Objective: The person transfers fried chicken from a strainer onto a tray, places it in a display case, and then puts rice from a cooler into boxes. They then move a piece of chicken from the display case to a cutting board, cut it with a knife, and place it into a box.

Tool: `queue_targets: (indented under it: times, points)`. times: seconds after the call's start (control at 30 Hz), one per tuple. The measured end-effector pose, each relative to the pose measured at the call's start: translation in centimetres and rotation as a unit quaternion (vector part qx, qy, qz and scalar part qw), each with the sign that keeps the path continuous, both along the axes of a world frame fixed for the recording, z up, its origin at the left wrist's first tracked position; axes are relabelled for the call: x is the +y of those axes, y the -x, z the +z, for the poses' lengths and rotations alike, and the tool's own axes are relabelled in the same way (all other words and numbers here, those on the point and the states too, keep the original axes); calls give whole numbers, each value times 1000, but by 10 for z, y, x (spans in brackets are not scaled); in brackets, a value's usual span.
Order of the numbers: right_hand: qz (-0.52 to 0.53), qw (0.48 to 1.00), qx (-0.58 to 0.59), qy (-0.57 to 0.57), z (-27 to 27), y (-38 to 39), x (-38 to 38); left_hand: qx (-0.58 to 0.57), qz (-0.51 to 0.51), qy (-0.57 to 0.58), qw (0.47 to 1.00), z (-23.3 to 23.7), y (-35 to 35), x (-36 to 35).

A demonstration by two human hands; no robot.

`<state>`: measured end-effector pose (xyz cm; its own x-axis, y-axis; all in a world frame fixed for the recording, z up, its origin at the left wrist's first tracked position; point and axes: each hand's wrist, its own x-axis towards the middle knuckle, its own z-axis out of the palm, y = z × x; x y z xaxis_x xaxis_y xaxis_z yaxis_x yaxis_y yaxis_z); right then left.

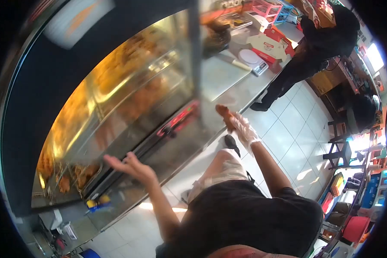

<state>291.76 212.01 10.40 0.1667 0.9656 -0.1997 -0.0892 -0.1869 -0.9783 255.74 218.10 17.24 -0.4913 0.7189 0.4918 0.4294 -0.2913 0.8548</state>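
Note:
My right hand [246,132] wears a clear plastic glove and grips a brown piece of fried chicken [223,112] over the edge of the steel counter. Bare and with its fingers spread, my left hand [135,167] is up by the lower edge of the heated display case [142,146]. Behind the case's glass lie trays of golden fried food [124,64], blurred in this view. More browned pieces [84,174] sit in a wire rack at the case's lower left end.
A white cutting board [223,75] with a knife [236,62] lies beyond the case. Next to it are a kitchen scale [253,62] and red-and-white boxes [271,45]. A person in dark clothes [331,34] stands at the far counter. Dark stools [339,155] stand on the tiled floor [294,114].

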Motion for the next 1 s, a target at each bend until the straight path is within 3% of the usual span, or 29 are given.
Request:
queue_targets:
  times: [0.07, 0.13, 0.2, 0.3, 0.33, 0.37, 0.4, 0.47, 0.53, 0.57, 0.6, 0.63, 0.67, 0.7, 0.73, 0.8, 0.87, 0.9, 1.0]
  points:
    - [-51, 970, -233, -44, 4, -67, 54, 31, 66, 1, 997, -3, -23, 31]
    - [-1, 946, -308, -104, -16, -129, 122, 38, 162, 21, 986, -3, -41, 52]
    - [122, 885, -401, -202, -18, -179, 179, 20, 202, -7, 979, -9, -42, 71]
    - [262, 879, -360, -172, -49, -217, 249, -30, 240, 20, 970, -7, -55, 70]
    - [247, 847, -425, -202, -57, -228, 260, -52, 250, 36, 966, -8, -61, 65]
    - [229, 811, -486, -232, -61, -237, 268, 8, 313, 47, 949, -17, -70, 61]
    - [209, 770, -543, -261, -66, -244, 273, 22, 289, 45, 956, -37, -77, 48]
    - [118, 824, -551, -64, -36, -267, 281, 45, 240, 40, 969, -80, -102, 13]
    - [154, 808, -569, -13, -71, -294, 295, 16, 133, 151, 979, -94, -182, -16]
    - [144, 791, -594, -15, -83, -293, 302, 8, 80, 137, 987, -99, -228, -19]
    - [135, 773, -619, -16, -92, -292, 305, -91, 2, 198, 976, -115, -257, -26]
    - [124, 753, -646, -18, -96, -293, 307, 12, -91, 243, 966, -115, -290, -22]
    - [116, 774, -622, -20, -92, -295, 306, 51, -172, 260, 949, -116, -319, -7]
    - [108, 794, -597, -22, -86, -296, 300, 60, -261, 296, 917, -75, -353, 26]
    - [99, 814, -571, -25, -80, -295, 294, 59, -291, 292, 909, -86, -369, 50]
    - [153, 786, -589, -110, -80, -302, 270, 124, -267, 207, 933, -99, -393, 113]
    - [133, 835, -531, -53, -60, -297, 227, 187, -186, 179, 948, -119, -410, 175]
    - [84, 884, -458, 44, -37, -290, 205, 224, -175, 195, 939, -136, -414, 200]
    - [114, 887, -444, 51, -58, -298, 155, 289, -212, 271, 893, -163, -416, 214]
